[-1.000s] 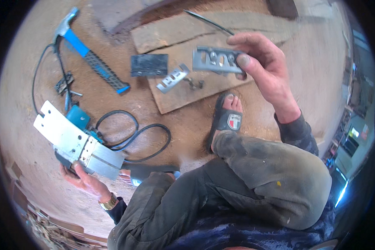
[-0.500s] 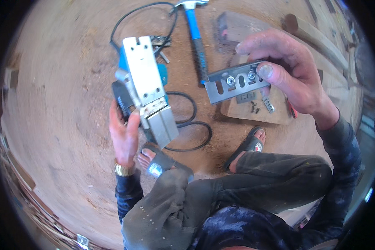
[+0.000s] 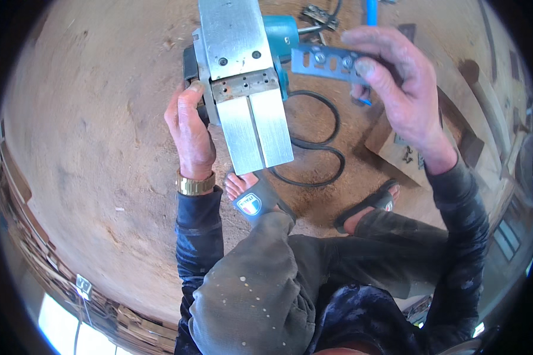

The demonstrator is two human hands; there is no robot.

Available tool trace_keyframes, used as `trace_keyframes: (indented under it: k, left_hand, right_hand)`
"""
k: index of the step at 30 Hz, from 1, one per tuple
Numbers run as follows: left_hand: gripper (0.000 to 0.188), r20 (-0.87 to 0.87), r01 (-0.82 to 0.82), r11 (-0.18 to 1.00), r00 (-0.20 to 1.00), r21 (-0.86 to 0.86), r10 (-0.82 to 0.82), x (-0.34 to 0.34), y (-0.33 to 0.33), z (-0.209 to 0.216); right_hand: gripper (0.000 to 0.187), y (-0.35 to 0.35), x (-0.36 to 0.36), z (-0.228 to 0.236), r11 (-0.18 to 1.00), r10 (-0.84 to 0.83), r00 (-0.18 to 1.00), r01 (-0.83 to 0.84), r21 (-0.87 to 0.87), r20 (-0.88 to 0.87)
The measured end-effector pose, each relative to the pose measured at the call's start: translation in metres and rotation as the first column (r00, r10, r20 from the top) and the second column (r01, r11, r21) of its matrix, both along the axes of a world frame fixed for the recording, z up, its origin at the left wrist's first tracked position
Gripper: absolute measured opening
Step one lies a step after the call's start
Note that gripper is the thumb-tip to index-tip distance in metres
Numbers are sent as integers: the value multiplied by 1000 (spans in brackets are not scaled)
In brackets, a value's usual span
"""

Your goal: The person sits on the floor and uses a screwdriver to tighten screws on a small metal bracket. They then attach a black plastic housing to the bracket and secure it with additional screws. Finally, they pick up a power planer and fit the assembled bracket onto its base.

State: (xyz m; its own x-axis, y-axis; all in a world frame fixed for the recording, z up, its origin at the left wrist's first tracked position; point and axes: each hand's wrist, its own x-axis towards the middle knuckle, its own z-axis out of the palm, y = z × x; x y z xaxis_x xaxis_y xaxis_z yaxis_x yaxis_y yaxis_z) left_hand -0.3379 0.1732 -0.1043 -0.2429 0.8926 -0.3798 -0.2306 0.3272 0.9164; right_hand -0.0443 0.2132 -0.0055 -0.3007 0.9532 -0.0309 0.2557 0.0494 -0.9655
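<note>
My left hand (image 3: 190,131) grips the side of a teal electric planer (image 3: 255,124), turned so its bright metal sole faces up. Across the middle of the sole runs a brownish cutter drum with several screw holes and no blade on it. Between the thumb and fingers of my right hand (image 3: 401,89) is a flat planer blade assembly (image 3: 328,63), a slotted metal plate carrying two bolts. Its free end is just right of the planer's body, close to the teal housing. My right fingertips behind the plate are partly hidden.
A black power cord (image 3: 328,142) loops on the dusty floor. To the right a wooden block (image 3: 391,148) bears small screws (image 3: 407,155). A blue hammer handle (image 3: 371,12) shows at the top. A round log (image 3: 485,100) lies far right, stacked boards (image 3: 18,171) far left.
The planer has come closer and further right in view, its sole turned more squarely upward. My right hand has brought the blade assembly nearer to it. The view has shifted, leaving less of the hammer visible.
</note>
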Motion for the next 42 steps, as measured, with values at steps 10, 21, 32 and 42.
trace_keyframes:
  k: [10,21,32,42]
  left_hand:
    - [58,-16,-119,993,993,2,119,6,-32,-5]
    - [72,-23,-124,978,991,165,129,32,-35,-2]
    - [63,-51,-170,982,983,81,175,21,-25,-10]
    - [58,-103,-236,968,964,87,244,27,-26,-6]
  right_hand:
    - [36,-9,-41,-12,877,-150,966,32,-479,-210]
    - [20,-6,-71,-13,778,-21,999,42,-626,41]
    - [16,-15,-82,-32,986,9,952,43,-163,306]
    - [28,-14,-77,-35,966,-3,937,93,-240,350]
